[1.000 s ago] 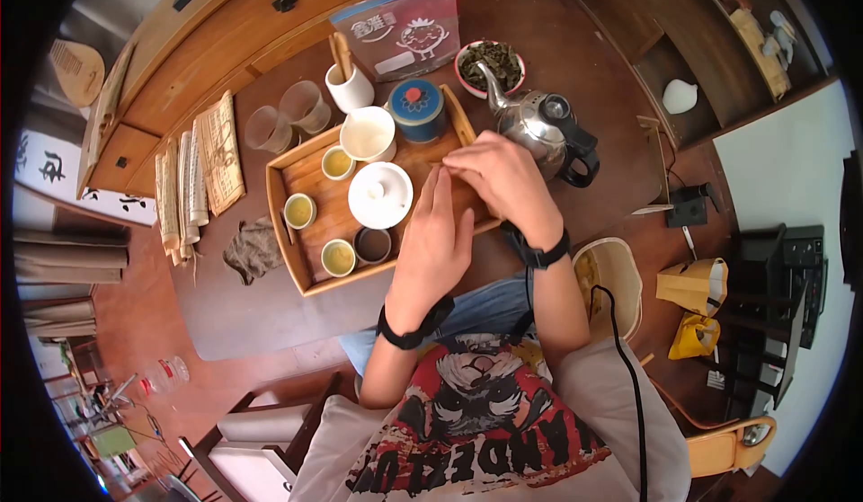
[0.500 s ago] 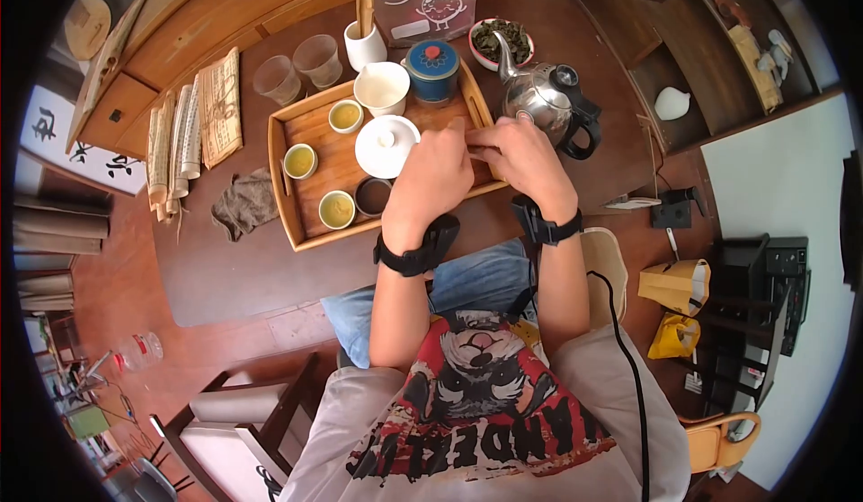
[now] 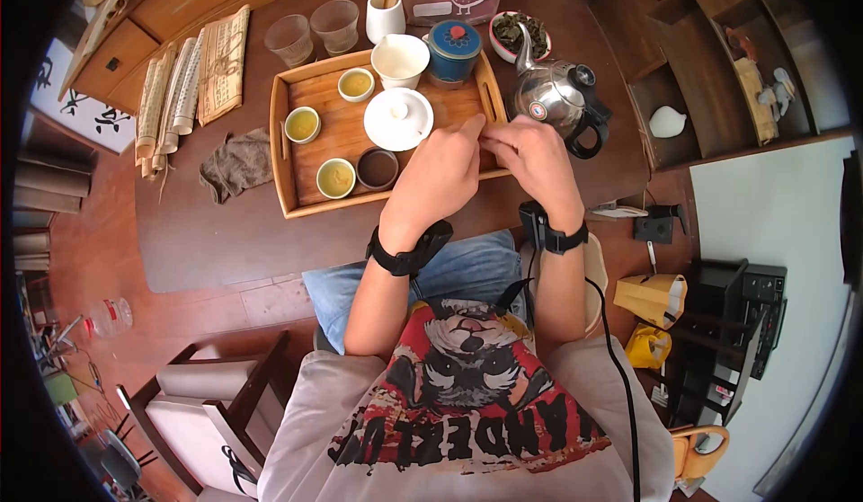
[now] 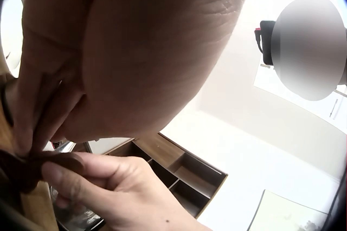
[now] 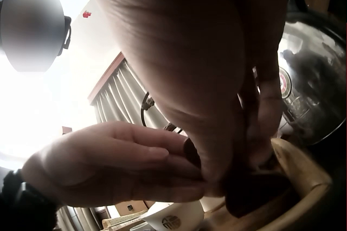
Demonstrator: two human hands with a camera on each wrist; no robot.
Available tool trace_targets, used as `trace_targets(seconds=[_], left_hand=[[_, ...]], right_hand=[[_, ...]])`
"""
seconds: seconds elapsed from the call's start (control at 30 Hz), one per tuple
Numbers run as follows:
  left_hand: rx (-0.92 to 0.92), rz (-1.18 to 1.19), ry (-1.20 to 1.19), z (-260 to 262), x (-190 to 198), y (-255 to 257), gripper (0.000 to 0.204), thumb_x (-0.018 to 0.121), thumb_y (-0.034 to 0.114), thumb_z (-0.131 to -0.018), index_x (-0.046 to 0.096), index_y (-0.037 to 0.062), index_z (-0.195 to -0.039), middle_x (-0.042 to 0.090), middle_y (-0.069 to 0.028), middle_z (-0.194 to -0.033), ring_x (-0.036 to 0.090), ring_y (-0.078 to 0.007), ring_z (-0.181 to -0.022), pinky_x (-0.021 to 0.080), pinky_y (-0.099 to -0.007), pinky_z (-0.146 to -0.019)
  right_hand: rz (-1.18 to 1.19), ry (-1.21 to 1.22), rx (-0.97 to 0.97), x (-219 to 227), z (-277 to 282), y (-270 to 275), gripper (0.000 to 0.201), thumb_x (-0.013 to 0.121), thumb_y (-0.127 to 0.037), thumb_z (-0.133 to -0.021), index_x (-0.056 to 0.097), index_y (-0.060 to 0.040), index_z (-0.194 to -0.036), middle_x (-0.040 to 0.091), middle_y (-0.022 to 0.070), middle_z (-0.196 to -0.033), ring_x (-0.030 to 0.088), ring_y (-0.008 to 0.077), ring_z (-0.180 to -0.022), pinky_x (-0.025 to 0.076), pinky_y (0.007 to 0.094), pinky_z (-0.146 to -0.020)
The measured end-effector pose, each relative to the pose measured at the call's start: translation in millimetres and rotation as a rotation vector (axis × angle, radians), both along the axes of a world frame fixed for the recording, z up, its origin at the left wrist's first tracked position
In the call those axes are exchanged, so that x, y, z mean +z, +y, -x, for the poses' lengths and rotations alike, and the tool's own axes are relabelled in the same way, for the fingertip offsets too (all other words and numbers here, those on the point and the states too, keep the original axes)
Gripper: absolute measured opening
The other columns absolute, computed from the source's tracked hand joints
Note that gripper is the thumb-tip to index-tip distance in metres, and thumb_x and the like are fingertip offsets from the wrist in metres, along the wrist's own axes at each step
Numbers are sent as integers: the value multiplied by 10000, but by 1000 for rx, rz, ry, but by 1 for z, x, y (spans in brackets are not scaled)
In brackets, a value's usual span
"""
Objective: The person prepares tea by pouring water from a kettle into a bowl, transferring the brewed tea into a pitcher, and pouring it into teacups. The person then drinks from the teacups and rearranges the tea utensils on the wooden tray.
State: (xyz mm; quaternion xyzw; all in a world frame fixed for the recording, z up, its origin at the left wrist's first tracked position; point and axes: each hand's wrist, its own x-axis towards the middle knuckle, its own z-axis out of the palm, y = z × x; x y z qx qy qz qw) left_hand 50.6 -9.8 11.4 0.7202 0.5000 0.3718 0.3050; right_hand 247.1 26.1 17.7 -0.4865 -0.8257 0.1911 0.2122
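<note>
Over the right part of the wooden tray (image 3: 310, 201), both hands meet. My right hand (image 3: 542, 162) pinches a small dark brown piece (image 4: 62, 160) between thumb and fingers, seen in the left wrist view. My left hand (image 3: 436, 180) has its fingertips on the same dark brown thing (image 5: 252, 193); the hands partly hide its shape. Just left of the hands is a white lidded bowl (image 3: 398, 119). Three small cups of yellow tea (image 3: 303, 125), a dark cup (image 3: 378, 169), a white pitcher (image 3: 401, 60) and a blue jar (image 3: 454, 51) stand about it.
A steel kettle (image 3: 548, 93) stands right of the tray, below a bowl of leaves (image 3: 520, 36). Behind are two clear cups (image 3: 335, 26) and a white tool holder (image 3: 386, 18). Left lie a brown cloth (image 3: 235, 166) and rolled mats (image 3: 184, 88).
The hands have gone from flatter, extended fingers to curled fingers meeting at the tray's right side. The head view has shifted, so the tray appears higher in it.
</note>
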Motion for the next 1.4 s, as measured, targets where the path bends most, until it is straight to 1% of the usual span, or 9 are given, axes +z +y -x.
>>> trace_targets(seconds=[0.13,0.27,0.33,0.43,0.6,0.93,1.17,1.33,1.4], left_hand=[[9,-110,-96,0,-7,2,446,566,-23,-1009,596,-99,-1447,712,-382,-1217,695,-542,-1123,562,-572,-953],[23,-136,-67,2,-17,-1,457,567,-34,-996,581,-113,-1445,737,-361,-1094,715,-534,-1045,576,-562,-896],[-38,25,14,5,-13,-4,413,580,-38,-973,610,-120,-1377,744,-326,-959,725,-523,-938,584,-557,-816],[-114,18,23,8,-22,-5,370,595,-37,-950,640,-114,-1309,729,-310,-865,725,-510,-853,579,-560,-749],[-124,-4,0,9,-23,-7,238,604,-18,-949,683,-86,-1163,721,-323,-867,713,-527,-842,576,-570,-740],[-133,-7,28,10,-24,-6,107,646,47,-978,703,-42,-966,697,-314,-819,691,-535,-836,557,-581,-733],[-127,-52,22,9,-24,-7,101,643,29,-967,698,-44,-1011,695,-305,-798,700,-522,-832,553,-574,-733],[-43,-84,-102,6,-14,-9,356,674,11,-953,702,-37,-1305,757,-280,-914,738,-487,-884,603,-518,-795],[-34,-133,-127,6,-12,-9,375,698,18,-945,716,-20,-1318,770,-258,-953,745,-467,-904,610,-500,-818]], right_hand=[[-132,66,51,-15,7,20,148,756,-102,-958,841,-68,-1075,773,172,-937,707,393,-903,574,490,-800],[-64,79,32,-16,1,13,202,757,-96,-961,846,-80,-1141,785,163,-948,721,375,-893,586,462,-783],[-21,94,17,-16,-5,3,232,762,-96,-960,848,-87,-1175,793,160,-964,730,364,-896,592,449,-779],[29,43,-35,-13,-12,-16,292,772,-85,-953,841,-100,-1236,824,135,-1068,743,336,-894,611,419,-790],[0,82,-14,-20,-18,-35,304,785,-79,-944,842,-107,-1242,828,78,-1217,739,312,-887,626,401,-829],[66,43,-20,-14,-20,-46,271,785,-110,-965,847,-117,-1229,832,92,-1187,776,334,-910,625,395,-831],[139,130,-52,-9,-15,-38,224,776,-99,-990,837,-80,-1205,830,150,-1140,809,347,-974,620,386,-843],[141,140,-87,-14,4,-22,157,736,-58,-1016,814,-14,-1145,816,199,-1070,803,382,-957,617,407,-822],[123,142,-50,-16,8,-15,139,717,-32,-1012,792,12,-1121,792,233,-1009,787,411,-918,607,435,-788]])
